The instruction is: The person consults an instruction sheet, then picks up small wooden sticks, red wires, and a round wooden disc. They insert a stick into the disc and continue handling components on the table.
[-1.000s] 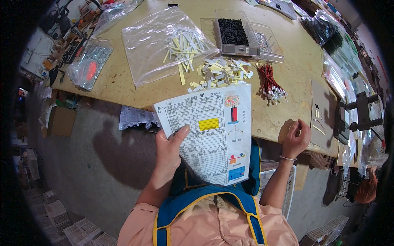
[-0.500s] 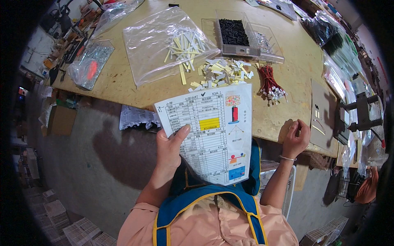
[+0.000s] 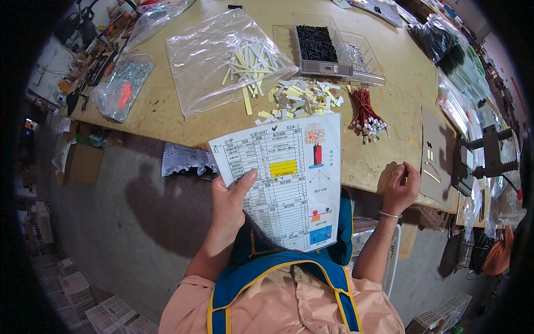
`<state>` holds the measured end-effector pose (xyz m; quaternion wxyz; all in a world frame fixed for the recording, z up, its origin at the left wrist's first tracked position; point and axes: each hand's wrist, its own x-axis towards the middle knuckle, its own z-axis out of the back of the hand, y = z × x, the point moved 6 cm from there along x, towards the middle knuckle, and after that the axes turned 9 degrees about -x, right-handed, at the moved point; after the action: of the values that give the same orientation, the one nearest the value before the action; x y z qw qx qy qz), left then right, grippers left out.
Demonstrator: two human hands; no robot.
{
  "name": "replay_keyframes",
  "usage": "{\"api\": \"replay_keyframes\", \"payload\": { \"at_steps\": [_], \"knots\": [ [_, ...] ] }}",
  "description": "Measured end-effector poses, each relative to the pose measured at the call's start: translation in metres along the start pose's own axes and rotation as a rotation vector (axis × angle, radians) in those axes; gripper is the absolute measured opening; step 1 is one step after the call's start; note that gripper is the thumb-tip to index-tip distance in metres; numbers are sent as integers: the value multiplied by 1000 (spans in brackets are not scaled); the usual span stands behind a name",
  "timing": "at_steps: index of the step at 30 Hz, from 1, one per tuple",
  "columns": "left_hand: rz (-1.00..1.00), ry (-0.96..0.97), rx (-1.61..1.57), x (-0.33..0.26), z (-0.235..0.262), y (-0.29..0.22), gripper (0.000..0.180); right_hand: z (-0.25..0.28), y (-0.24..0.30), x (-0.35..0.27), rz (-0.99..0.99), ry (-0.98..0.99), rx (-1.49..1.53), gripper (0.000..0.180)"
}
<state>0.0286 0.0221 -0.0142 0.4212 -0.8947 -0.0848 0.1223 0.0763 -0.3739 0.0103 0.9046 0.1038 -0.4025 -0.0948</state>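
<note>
My left hand (image 3: 231, 195) grips the left edge of a printed sheet (image 3: 289, 217), with its thumb across the front. Tables, a yellow-marked block and small coloured pictures cover the sheet, which I hold tilted in front of my body. At the table's near edge rests my right hand (image 3: 401, 186), its fingers curled in and a bracelet on the wrist; whether anything is inside them cannot be seen. Beyond the sheet lie a pile of short white and yellow strips (image 3: 305, 97) and a bundle of red wires (image 3: 364, 108) with white ends.
A clear plastic bag (image 3: 194, 67) with longer strips lies at the back left of the table (image 3: 150, 106). Behind the pile stands a clear drawer box (image 3: 325, 68) of small black parts. A board (image 3: 436, 150) with a few small pieces and a black clamp-like device (image 3: 484, 153) are at right.
The printed sheet has shifted very slightly in my left hand. My right hand stays in the same place.
</note>
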Motion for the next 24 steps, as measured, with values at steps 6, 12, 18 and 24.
{"api": "replay_keyframes", "payload": {
  "at_steps": [6, 12, 18, 24],
  "knots": [
    [23, 12, -2, 0, 1, 1, 27, 0, 0, 0, -3, 0, 2, 14],
    [3, 5, 8, 0, 2, 1, 28, 1, 1, 1, 0, -5, 3, 13],
    [11, -3, 10, 0, 1, 1, 27, 1, 1, 1, -6, -8, 6, 13],
    [15, 1, 8, 0, 0, 0, 27, 0, 1, 0, -31, 6, 25, 13]
  ]
}}
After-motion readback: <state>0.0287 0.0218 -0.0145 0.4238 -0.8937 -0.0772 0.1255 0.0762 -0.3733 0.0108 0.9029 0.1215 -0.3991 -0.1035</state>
